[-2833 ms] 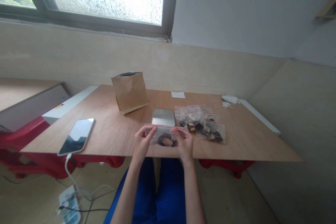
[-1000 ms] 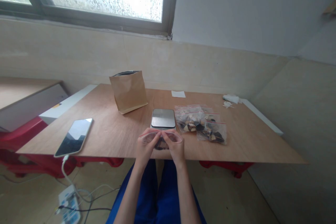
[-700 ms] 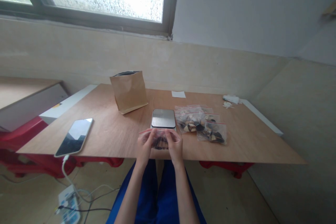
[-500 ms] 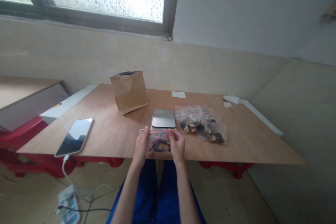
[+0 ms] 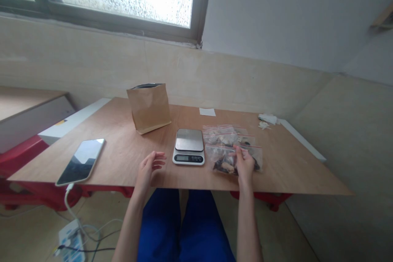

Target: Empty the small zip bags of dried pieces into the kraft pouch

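Observation:
My right hand (image 5: 245,164) pinches the top edge of a clear zip-lock bag (image 5: 221,165) with a red seal line and dark and pale dried pieces inside. This bag lies at the front of a group of similar zip-lock bags (image 5: 225,134), partly over them. To the left of the bags stands a kitchen scale (image 5: 189,141) with a steel plate and a white base; nothing is on the plate. My left hand (image 5: 150,166), left of the scale, holds nothing, its fingers loosely bent and apart just above the table.
A brown paper pouch (image 5: 149,108) stands upright behind, its top open. At the left a phone (image 5: 81,161) lies on the wooden table (image 5: 123,151), with a charging cable. A small white paper (image 5: 207,112) and crumpled tissue (image 5: 268,119) lie at the back.
The zip-lock bag has gone from in front of the scale, where both hands held it, rightward to the other bags. My left hand has let go and moved left; the scale's display is uncovered.

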Demonstrator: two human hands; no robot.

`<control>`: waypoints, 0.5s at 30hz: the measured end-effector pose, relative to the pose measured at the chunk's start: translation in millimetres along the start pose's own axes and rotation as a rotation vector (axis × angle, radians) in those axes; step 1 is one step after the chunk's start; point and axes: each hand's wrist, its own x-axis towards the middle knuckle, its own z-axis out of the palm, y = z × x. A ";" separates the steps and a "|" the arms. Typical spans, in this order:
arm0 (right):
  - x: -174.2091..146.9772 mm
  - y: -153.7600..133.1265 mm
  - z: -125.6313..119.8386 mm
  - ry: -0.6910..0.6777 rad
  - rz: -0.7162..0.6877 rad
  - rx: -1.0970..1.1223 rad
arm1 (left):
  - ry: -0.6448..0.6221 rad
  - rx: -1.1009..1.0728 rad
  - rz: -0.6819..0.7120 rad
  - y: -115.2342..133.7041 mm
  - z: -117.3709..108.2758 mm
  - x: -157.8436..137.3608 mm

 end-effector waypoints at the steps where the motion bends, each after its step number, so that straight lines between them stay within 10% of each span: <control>1: 4.9 4.1 -0.1 0.048 -0.046 -0.080 | 0.009 0.006 -0.002 -0.7 -2.0 0.9; 6: 3.5 11.6 11.7 0.346 -0.343 -0.482 | 0.068 0.082 0.017 -5.4 -9.2 6.5; 15: -16.0 39.9 12.8 0.231 -0.452 -0.531 | 0.366 0.311 0.310 1.5 -29.9 65.6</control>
